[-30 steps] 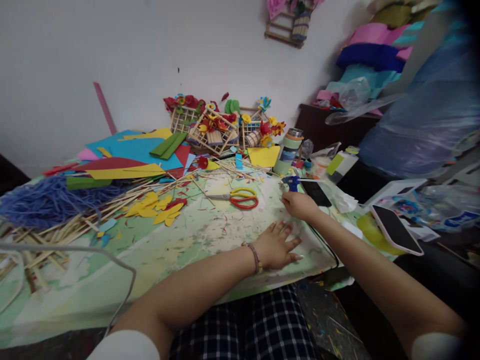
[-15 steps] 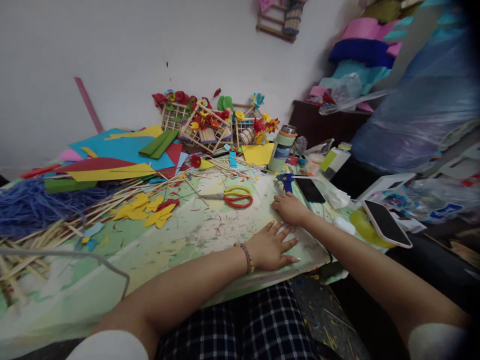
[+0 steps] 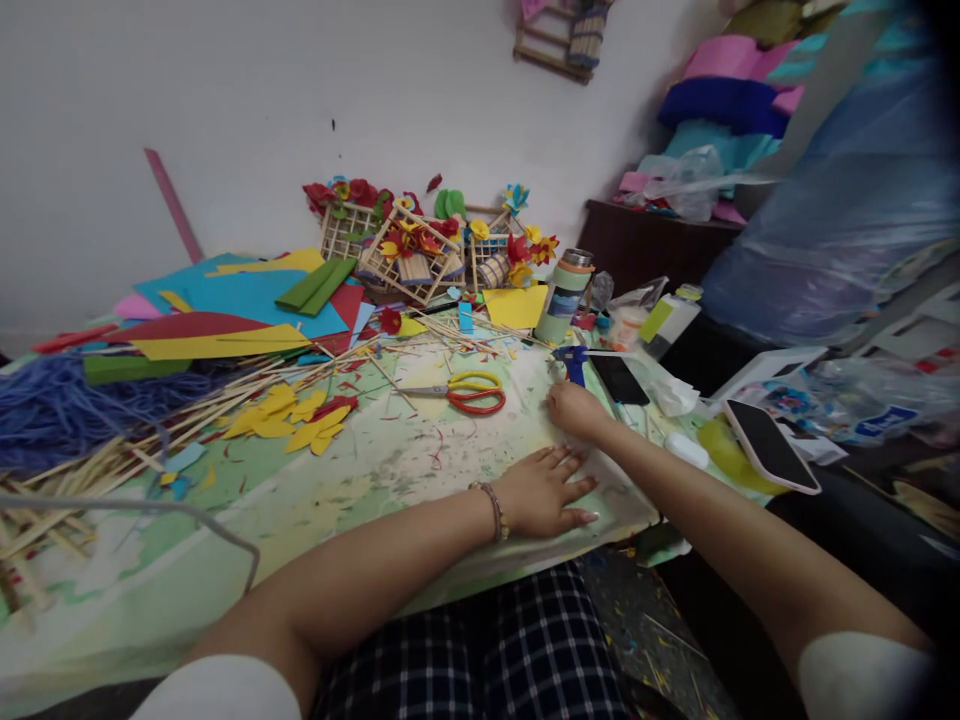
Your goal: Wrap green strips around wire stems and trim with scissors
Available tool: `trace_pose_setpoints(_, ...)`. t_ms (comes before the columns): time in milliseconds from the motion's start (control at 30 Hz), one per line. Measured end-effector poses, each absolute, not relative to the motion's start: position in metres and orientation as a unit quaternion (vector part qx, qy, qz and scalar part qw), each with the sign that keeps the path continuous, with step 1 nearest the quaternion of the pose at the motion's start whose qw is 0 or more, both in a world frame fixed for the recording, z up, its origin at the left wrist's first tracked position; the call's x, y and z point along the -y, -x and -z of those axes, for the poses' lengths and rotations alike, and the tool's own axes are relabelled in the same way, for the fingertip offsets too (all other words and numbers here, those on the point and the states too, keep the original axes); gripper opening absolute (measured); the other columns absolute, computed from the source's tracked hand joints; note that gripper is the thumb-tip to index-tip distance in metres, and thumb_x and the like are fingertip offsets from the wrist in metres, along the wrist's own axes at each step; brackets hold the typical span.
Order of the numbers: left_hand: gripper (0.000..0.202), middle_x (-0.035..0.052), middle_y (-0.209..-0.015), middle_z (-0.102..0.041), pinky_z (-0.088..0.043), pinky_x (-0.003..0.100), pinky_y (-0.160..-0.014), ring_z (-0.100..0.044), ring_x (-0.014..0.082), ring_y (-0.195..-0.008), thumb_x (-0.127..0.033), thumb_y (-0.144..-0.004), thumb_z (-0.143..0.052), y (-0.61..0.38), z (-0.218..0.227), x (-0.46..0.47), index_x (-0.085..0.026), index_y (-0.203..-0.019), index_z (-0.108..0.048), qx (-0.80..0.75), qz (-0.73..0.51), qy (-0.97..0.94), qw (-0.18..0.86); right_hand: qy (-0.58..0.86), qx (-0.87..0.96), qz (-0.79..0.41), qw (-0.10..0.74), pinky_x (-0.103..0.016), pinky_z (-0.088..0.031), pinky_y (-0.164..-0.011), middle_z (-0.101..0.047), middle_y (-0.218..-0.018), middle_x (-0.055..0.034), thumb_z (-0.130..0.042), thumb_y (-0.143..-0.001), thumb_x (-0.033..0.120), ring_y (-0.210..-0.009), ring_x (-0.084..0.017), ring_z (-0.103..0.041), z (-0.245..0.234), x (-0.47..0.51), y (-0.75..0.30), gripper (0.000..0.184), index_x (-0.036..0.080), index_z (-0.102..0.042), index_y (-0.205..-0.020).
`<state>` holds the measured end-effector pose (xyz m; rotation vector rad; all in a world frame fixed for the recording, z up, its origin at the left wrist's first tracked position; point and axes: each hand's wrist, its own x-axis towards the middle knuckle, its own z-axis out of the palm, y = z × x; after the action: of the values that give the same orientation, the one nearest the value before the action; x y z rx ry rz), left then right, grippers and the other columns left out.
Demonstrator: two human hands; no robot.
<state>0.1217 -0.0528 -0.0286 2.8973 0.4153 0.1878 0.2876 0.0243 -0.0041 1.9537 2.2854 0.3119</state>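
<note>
My left hand (image 3: 541,492), with a bracelet on its wrist, lies flat on the patterned table cover with fingers spread. It holds nothing. Just beyond it, my right hand (image 3: 577,410) rests on the cover with its fingers curled in. What they hold, if anything, is hidden. A blue glue gun (image 3: 576,366) lies right at the far side of that hand; whether they touch I cannot tell. To the left are scissors (image 3: 474,393) with one yellow and one red handle. A dark phone (image 3: 619,380) lies to the right of the glue gun.
Yellow paper petals (image 3: 270,412), thin sticks (image 3: 202,412) and blue yarn (image 3: 67,415) cover the left side. Stick frames with paper flowers (image 3: 412,250) lean at the wall beside a flask (image 3: 564,300). A second phone (image 3: 772,447) lies at the right edge.
My right hand's fingers have curled in from a looser, more stretched pose beside the glue gun. My left hand stays flat in the same place.
</note>
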Motion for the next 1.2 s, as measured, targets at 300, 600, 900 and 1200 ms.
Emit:
trace_pose_setpoints(300, 0.061, 0.0144, -0.148, -0.031, -0.018, 0.041, -0.112, -0.025, 0.0291, -0.138, -0.056, -0.092, -0.023, -0.12, 0.029, 0.055, -0.019, -0.139, -0.04, -0.122, -0.074, -0.987, 0.078, -0.656, -0.747, -0.104, -0.019, -0.025, -0.034, -0.065, -0.062, -0.104, -0.0089, -0.036, -0.093, 0.031, -0.086, -0.017, -0.06, -0.017, -0.012, -0.277, 0.03, 0.016, -0.061, -0.09)
trace_pose_setpoints(600, 0.064, 0.0158, -0.149, -0.03, -0.019, 0.038, -0.113, -0.029, 0.0291, -0.137, -0.056, -0.091, -0.031, -0.122, 0.032, 0.063, -0.016, -0.141, -0.037, -0.069, -0.079, -0.992, 0.07, -0.654, -0.752, -0.045, 0.066, -0.025, -0.033, -0.061, -0.068, -0.093, -0.0081, -0.036, -0.093, 0.034, -0.081, -0.018, -0.062, -0.006, 0.003, -0.302, 0.028, 0.018, -0.06, -0.093)
trace_pose_setpoints(900, 0.068, 0.0155, -0.148, -0.031, -0.02, 0.038, -0.113, -0.03, 0.0281, -0.136, -0.058, -0.089, -0.032, -0.121, 0.032, 0.063, -0.016, -0.142, -0.035, -0.063, -0.078, -0.993, 0.06, -0.626, -0.768, -0.062, 0.121, -0.028, -0.035, -0.063, -0.069, -0.089, -0.0144, -0.034, -0.091, 0.026, -0.08, -0.024, -0.064, 0.004, -0.002, -0.288, 0.028, 0.014, -0.058, -0.097)
trace_pose_setpoints(1200, 0.067, 0.0183, -0.146, -0.033, -0.018, 0.038, -0.113, -0.03, 0.0294, -0.136, -0.057, -0.089, -0.036, -0.119, 0.032, 0.063, -0.013, -0.14, -0.037, -0.055, -0.089, -0.992, 0.073, -0.645, -0.76, -0.061, 0.046, -0.028, -0.033, -0.063, -0.068, -0.081, -0.0113, -0.031, -0.091, 0.027, -0.076, -0.02, -0.062, -0.016, 0.042, -0.298, 0.03, 0.016, -0.058, -0.087)
